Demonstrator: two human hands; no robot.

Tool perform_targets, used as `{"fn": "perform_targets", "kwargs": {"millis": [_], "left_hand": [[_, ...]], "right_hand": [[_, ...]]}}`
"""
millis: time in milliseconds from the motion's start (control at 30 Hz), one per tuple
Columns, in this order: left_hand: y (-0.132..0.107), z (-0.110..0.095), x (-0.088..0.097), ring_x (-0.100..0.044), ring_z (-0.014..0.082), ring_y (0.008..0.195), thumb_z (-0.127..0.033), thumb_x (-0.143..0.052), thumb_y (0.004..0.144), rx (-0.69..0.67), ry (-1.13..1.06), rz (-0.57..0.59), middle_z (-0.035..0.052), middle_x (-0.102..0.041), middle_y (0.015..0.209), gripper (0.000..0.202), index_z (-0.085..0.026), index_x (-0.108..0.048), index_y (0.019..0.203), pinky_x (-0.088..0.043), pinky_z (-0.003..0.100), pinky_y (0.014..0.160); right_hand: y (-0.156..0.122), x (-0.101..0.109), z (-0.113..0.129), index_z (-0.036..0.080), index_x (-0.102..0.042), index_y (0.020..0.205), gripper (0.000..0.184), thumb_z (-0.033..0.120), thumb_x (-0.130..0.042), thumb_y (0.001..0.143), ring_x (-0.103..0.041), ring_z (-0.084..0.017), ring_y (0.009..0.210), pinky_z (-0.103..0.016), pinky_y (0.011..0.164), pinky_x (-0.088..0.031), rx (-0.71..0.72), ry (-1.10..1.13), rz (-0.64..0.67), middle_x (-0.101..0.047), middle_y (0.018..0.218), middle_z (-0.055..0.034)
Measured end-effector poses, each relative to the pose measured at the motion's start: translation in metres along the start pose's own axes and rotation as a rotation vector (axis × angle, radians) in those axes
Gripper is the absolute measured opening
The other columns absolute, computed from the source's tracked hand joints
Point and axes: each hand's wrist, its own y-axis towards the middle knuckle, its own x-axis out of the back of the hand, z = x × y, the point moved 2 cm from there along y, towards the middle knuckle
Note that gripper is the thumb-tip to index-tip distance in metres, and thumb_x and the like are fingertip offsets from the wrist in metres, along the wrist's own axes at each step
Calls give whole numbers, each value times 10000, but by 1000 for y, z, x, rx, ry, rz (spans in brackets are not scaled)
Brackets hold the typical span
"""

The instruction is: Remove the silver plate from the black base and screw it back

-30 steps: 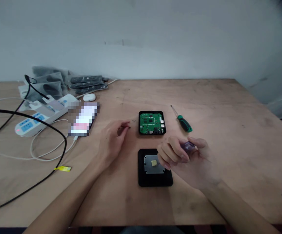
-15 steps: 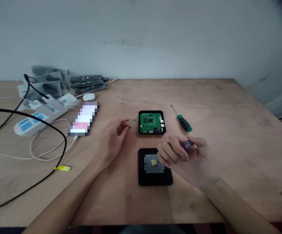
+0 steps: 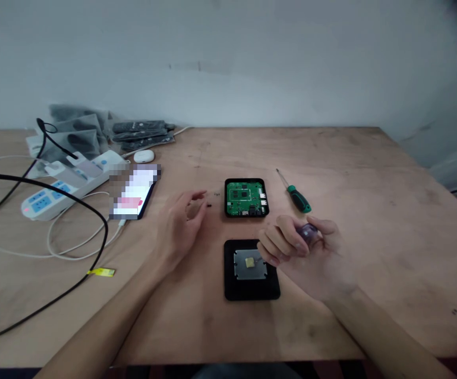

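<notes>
My left hand rests on the table left of the black box, thumb and forefinger curved apart. A tiny dark piece lies at the thumb tip; whether they touch is unclear. My right hand is closed around a purple-handled screwdriver, most of it hidden by the fingers. Below that hand's fingertips is a black square cover, bearing a metal plate and a pale yellow pad. Beyond it sits the open black box with a green circuit board. Several tiny screws lie left of the box.
A green-and-black screwdriver lies right of the box. On the left are a phone, a power strip, a white earbud case and a looped black cable. Plastic-bagged items lie near the wall.
My left hand has drawn back slightly left from the tiny dark piece. My right hand has shifted a little right and up, still gripping the purple-handled screwdriver.
</notes>
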Motion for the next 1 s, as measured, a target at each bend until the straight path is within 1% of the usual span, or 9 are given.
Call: {"fn": "perform_targets", "kwargs": {"millis": [67, 133, 200, 300, 433, 600, 767, 867, 1000], "left_hand": [[-3, -7, 6, -725, 219, 990, -283, -735, 1034, -69, -1, -34, 35, -789, 1070, 185, -234, -768, 1210, -567, 356, 899], [-7, -15, 10, -701, 194, 914, -321, -755, 1029, -156, -58, 19, 16, -747, 965, 165, -241, -768, 1173, -550, 328, 833], [-12, -24, 10, -689, 187, 906, -362, -783, 1011, -274, -165, 192, 20, -727, 977, 208, -244, -756, 1181, -549, 325, 822], [-19, -35, 6, -684, 241, 1067, -486, -865, 924, -478, -315, 467, 70, -732, 1154, 480, -236, -706, 1302, -564, 396, 947], [-28, -41, -3, -637, 297, 1157, -614, -880, 862, -591, -328, 633, 105, -704, 1276, 688, -228, -650, 1383, -542, 475, 1003], [-33, -39, -5, -616, 335, 1185, -599, -887, 828, -585, -249, 655, 136, -647, 1309, 697, -227, -640, 1364, -562, 521, 989], [-35, -31, -2, -677, 332, 1138, -608, -896, 805, -573, -209, 648, 150, -633, 1326, 744, -219, -635, 1384, -626, 486, 876], [-38, -25, -3, -714, 323, 1175, -583, -858, 897, -587, -260, 652, 142, -662, 1370, 684, -247, -634, 1449, -649, 483, 936], [-38, -20, -7, -726, 300, 1296, -355, -723, 1057, -594, -369, 636, 107, -703, 1467, 415, -306, -674, 1466, -649, 455, 1038]], "right_hand": [[1, 2, 1, 227, -520, 667, 493, 502, -423, 1064, -256, -199, 625, -368, 647, -320, 23, -6, -7, -294, 649, 10], [2, 4, 2, 227, -514, 668, 491, 497, -420, 1067, -252, -198, 620, -369, 641, -318, 51, -10, -7, -289, 648, 12], [3, 6, 3, 224, -510, 670, 494, 496, -416, 1072, -247, -196, 616, -370, 634, -311, 77, 0, -10, -284, 643, 14], [4, 7, 4, 219, -505, 669, 503, 513, -433, 1071, -238, -192, 613, -369, 629, -295, 95, 21, -25, -280, 634, 18], [6, 8, 6, 217, -504, 667, 499, 513, -457, 1066, -239, -190, 615, -370, 629, -290, 95, 22, -31, -286, 632, 18], [7, 11, 11, 215, -472, 661, 490, 506, -516, 1053, -219, -177, 609, -360, 625, -286, 130, 42, -46, -270, 618, 32], [6, 11, 14, 215, -426, 655, 495, 501, -553, 1040, -209, -168, 607, -348, 623, -291, 151, 73, -63, -260, 608, 41], [6, 11, 14, 217, -419, 651, 495, 497, -560, 1035, -216, -167, 608, -345, 623, -299, 156, 71, -66, -259, 608, 42], [9, 10, 13, 218, -419, 640, 505, 485, -544, 1050, -228, -165, 598, -340, 616, -304, 152, 56, -49, -261, 598, 42]]}}
